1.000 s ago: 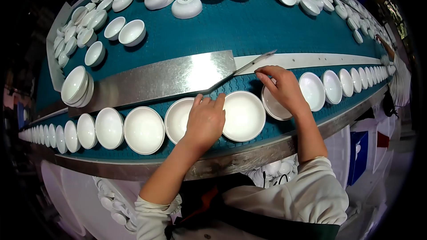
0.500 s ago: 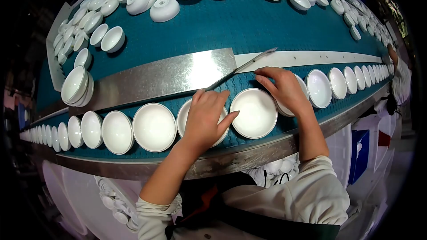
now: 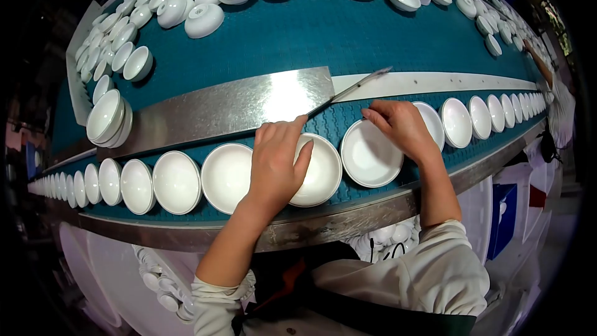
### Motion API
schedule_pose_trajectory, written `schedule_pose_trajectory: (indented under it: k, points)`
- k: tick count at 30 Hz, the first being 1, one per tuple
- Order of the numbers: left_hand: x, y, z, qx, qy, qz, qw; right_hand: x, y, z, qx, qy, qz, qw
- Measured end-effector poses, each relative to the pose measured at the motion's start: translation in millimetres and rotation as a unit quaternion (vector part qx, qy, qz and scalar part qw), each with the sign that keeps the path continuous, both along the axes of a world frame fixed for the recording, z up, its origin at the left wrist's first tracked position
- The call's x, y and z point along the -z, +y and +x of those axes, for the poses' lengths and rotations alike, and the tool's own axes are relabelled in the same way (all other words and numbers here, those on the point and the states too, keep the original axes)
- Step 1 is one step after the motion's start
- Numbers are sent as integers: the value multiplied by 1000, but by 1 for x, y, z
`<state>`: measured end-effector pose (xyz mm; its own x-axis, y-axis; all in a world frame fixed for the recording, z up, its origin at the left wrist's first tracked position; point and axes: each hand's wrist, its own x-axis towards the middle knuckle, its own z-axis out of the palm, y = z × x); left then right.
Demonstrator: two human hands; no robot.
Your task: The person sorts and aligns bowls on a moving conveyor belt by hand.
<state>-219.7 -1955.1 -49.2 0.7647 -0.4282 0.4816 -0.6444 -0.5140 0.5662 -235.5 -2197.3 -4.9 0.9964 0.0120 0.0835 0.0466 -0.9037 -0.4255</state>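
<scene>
Head view: white bowls [image 3: 177, 182] have just slid leftward, bringing one bowl [image 3: 370, 158] between the loosely spread, apparently empty left hand [image 3: 277, 160] and the half-curled right hand [image 3: 403, 127], whose hold, if any, I cannot tell

The white bowls [image 3: 177, 182] look like smooth, glossy ceramic. Matt, textured conveyor belt [image 3: 267, 40]; shiny metal guide plate [image 3: 217, 112].
</scene>
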Motion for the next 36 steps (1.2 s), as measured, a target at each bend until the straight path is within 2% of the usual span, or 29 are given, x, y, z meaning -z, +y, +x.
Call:
schedule_pose_trajectory:
  k: [3, 4, 5, 8, 10, 11, 14, 17, 21, 22, 24, 26, 28, 30, 32, 34, 36]
  points:
    - [2, -21, -4, 49, -31, -23, 998, 1, -15, -4, -6, 37, 24, 999]
    - [3, -28, -6, 49, -31, -23, 998, 6, -23, -4, -15, -10, 43, 999]
    - [3, -34, -8, 61, -14, -6, 998, 8, -29, -4, -24, -57, 62, 996]
    - [5, -49, -14, 78, 28, 35, 996, 7, -47, -6, -11, -63, 59, 996]
    - [10, -58, -17, 63, 50, 124, 989, 4, -56, -7, -3, -46, 55, 997]
    - [9, -61, -17, 56, 59, 148, 986, 7, -63, -7, -1, -75, 57, 996]
    - [8, -70, -16, 48, 38, 130, 990, 11, -82, -9, 6, -105, 61, 993]
    - [-4, -86, -15, 44, 13, 72, 996, 10, -97, -12, 20, -73, 56, 996]
    - [-9, -111, -17, 47, -20, 9, 999, 3, -115, -18, -21, 25, 65, 997]
    - [-8, -120, -18, 46, -21, 8, 999, 0, -120, -19, -23, 71, 85, 994]
    - [-8, -134, -23, 80, -4, 27, 996, 3, -131, -21, -28, 77, 107, 991]
    - [1, -144, -25, 89, -26, 39, 995, 15, -143, -22, -74, -68, 82, 992]
    - [7, -155, -29, 78, 18, 110, 991, 8, -153, -22, -47, -70, 74, 994]
    - [5, -161, -30, 76, 40, 114, 990, 5, -165, -23, -18, -71, 65, 995]
    - [2, -169, -30, 56, 66, 108, 990, 8, -179, -23, -11, -98, 30, 995]
    - [-4, -181, -29, 58, 57, 95, 992, 6, -188, -25, 3, -92, 54, 994]
    - [-6, -193, -29, 40, 17, 25, 999, 7, -201, -27, 13, -52, 32, 998]
